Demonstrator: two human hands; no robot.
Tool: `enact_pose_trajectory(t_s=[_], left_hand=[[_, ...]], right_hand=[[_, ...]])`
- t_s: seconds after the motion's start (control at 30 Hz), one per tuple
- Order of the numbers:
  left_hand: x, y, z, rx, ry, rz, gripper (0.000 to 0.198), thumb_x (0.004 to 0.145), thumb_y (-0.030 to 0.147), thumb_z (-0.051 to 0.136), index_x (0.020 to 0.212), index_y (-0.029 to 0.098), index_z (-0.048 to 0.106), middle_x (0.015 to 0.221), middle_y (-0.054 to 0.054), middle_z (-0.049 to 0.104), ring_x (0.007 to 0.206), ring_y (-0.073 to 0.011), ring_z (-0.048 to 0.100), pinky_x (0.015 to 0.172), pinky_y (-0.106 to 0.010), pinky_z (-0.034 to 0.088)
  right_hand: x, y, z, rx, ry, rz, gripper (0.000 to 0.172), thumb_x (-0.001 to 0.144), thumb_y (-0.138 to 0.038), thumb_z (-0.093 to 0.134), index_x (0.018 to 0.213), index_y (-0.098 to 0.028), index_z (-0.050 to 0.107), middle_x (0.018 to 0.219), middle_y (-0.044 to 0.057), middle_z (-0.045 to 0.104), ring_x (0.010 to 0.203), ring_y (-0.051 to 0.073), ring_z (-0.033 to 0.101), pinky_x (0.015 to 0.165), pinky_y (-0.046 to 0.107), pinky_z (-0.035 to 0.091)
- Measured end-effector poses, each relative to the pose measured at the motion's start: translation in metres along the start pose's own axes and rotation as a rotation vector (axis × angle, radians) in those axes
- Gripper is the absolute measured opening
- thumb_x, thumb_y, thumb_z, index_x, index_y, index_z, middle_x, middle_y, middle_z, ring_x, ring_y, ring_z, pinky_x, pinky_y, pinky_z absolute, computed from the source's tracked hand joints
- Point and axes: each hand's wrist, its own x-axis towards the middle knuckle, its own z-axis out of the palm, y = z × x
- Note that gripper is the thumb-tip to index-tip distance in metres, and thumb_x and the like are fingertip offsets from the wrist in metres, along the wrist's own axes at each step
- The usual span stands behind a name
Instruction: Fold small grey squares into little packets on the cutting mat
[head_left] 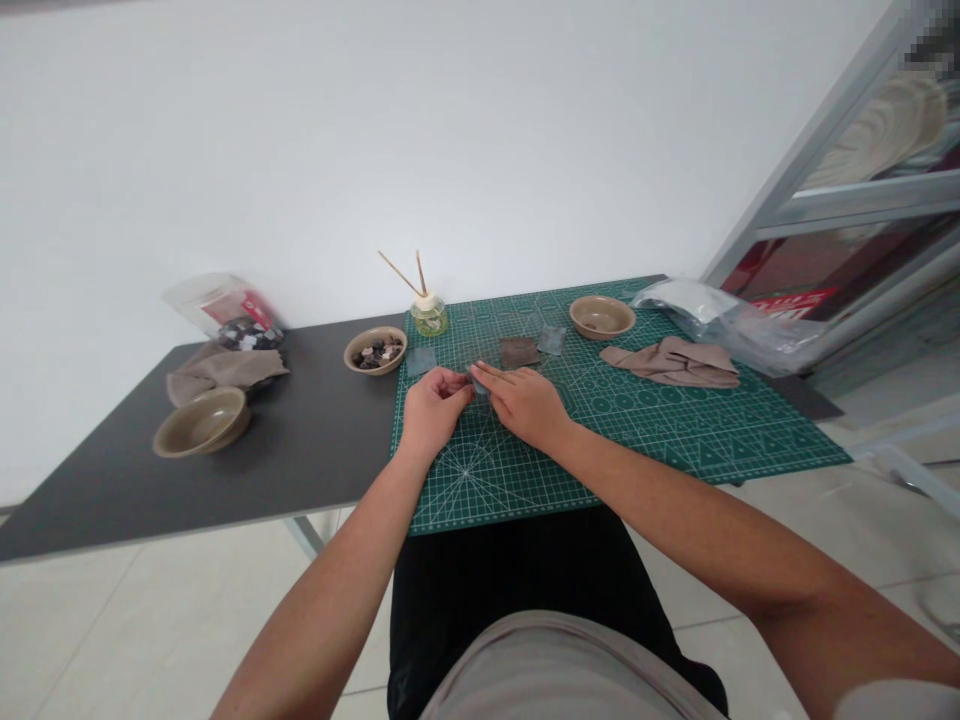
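Over the green cutting mat [517, 480], both hands meet around a small blue-grey piece [480, 386], mostly covered by fingers. My left hand [433, 408] pinches its left side, thumb and fingertips together. The fingers of my right hand [529, 405] press on it from the right; whether anything else lies between the hands is hidden. A flat grey square [421, 360] lies just beyond my left hand. Beyond my right hand rest a brown square sheet [519, 351] and another grey square [553, 340].
A bowl of dark and pale stones [376, 352] and a reed diffuser [429, 314] stand behind. More bowls [201, 424] [602, 317], brown cloths [225, 372] [675, 362], a bag of stones [236, 312] and clear plastic wrapping [731, 325] sit toward the table's sides.
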Motion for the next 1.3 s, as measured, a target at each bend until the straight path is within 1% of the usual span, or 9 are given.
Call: enact_pose_trajectory(t_s=[0.07, 0.23, 0.4, 0.53, 0.6, 0.73, 0.8, 1.03, 1.3], left_hand=[[-0.0008, 0.0028, 0.0005, -0.031, -0.009, -0.014, 0.016, 0.066, 0.026, 0.072, 0.076, 0.018, 0.063, 0.066, 0.002, 0.066, 0.061, -0.013, 0.061, 0.06, -0.025, 0.046], [-0.0021, 0.0065, 0.0008, -0.015, 0.003, 0.014, 0.01, 0.067, 0.022, 0.068, 0.075, 0.018, 0.063, 0.065, 0.003, 0.065, 0.06, -0.0118, 0.059, 0.06, -0.025, 0.046], [-0.0013, 0.0054, 0.0006, -0.059, 0.002, 0.007, 0.02, 0.067, 0.028, 0.073, 0.079, 0.018, 0.061, 0.064, 0.003, 0.064, 0.06, -0.0125, 0.06, 0.06, -0.025, 0.046], [-0.0001, 0.0044, 0.0002, -0.052, 0.028, 0.052, 0.02, 0.068, 0.028, 0.074, 0.077, 0.019, 0.058, 0.065, 0.003, 0.063, 0.06, -0.0118, 0.059, 0.062, -0.025, 0.046], [0.0007, 0.0036, 0.0003, -0.074, 0.02, 0.055, 0.021, 0.068, 0.027, 0.073, 0.08, 0.019, 0.059, 0.069, 0.002, 0.065, 0.063, -0.0124, 0.061, 0.065, -0.026, 0.048], [0.0022, 0.0022, 0.0014, -0.141, -0.021, 0.062, 0.029, 0.068, 0.027, 0.073, 0.093, 0.019, 0.062, 0.07, 0.002, 0.066, 0.066, -0.014, 0.064, 0.068, -0.029, 0.051], [0.0027, 0.0017, 0.0016, -0.132, -0.026, 0.052, 0.027, 0.068, 0.028, 0.073, 0.091, 0.019, 0.062, 0.069, 0.002, 0.067, 0.064, -0.0145, 0.064, 0.067, -0.029, 0.051], [0.0022, -0.0004, 0.0009, -0.074, -0.037, 0.059, 0.019, 0.068, 0.024, 0.074, 0.082, 0.02, 0.062, 0.064, 0.003, 0.065, 0.062, -0.0137, 0.062, 0.064, -0.027, 0.049], [0.0015, -0.0022, 0.0015, -0.058, -0.022, 0.083, 0.018, 0.068, 0.024, 0.074, 0.08, 0.02, 0.062, 0.071, 0.003, 0.066, 0.068, -0.0142, 0.063, 0.069, -0.028, 0.05]], right_hand=[[-0.0002, 0.0003, 0.0005, 0.007, 0.011, 0.011, 0.046, 0.095, -0.014, 0.042, 0.14, -0.017, 0.052, 0.14, 0.007, 0.058, 0.112, 0.021, 0.065, 0.09, 0.037, 0.048], [0.0, -0.0006, 0.0011, 0.023, -0.004, -0.037, 0.048, 0.094, -0.013, 0.043, 0.142, -0.019, 0.05, 0.14, 0.008, 0.057, 0.112, 0.021, 0.065, 0.093, 0.038, 0.048], [0.0, 0.0002, 0.0007, 0.042, 0.008, 0.048, 0.048, 0.092, -0.011, 0.043, 0.139, -0.015, 0.053, 0.135, 0.01, 0.062, 0.111, 0.022, 0.066, 0.092, 0.038, 0.05], [-0.0004, 0.0016, 0.0006, 0.121, 0.051, 0.132, 0.046, 0.093, -0.014, 0.044, 0.138, -0.018, 0.056, 0.12, 0.007, 0.071, 0.099, 0.02, 0.07, 0.086, 0.033, 0.053], [-0.0005, 0.0021, 0.0009, 0.177, 0.074, 0.161, 0.046, 0.094, -0.017, 0.044, 0.138, -0.02, 0.055, 0.113, 0.006, 0.074, 0.091, 0.018, 0.071, 0.082, 0.03, 0.054], [-0.001, 0.0025, 0.0018, 0.265, 0.118, 0.185, 0.044, 0.094, -0.02, 0.047, 0.137, -0.022, 0.057, 0.109, 0.004, 0.076, 0.082, 0.016, 0.072, 0.078, 0.026, 0.054], [-0.0011, 0.0026, 0.0023, 0.293, 0.114, 0.183, 0.043, 0.094, -0.021, 0.048, 0.135, -0.023, 0.058, 0.108, 0.003, 0.076, 0.081, 0.015, 0.072, 0.077, 0.026, 0.055], [-0.0005, 0.0036, 0.0035, 0.336, 0.092, 0.138, 0.04, 0.094, -0.023, 0.05, 0.133, -0.024, 0.06, 0.118, 0.003, 0.073, 0.093, 0.016, 0.072, 0.084, 0.027, 0.055], [-0.0004, 0.0043, 0.0022, 0.331, 0.045, 0.159, 0.041, 0.093, -0.019, 0.051, 0.133, -0.024, 0.06, 0.119, 0.002, 0.072, 0.1, 0.017, 0.071, 0.088, 0.029, 0.055]])
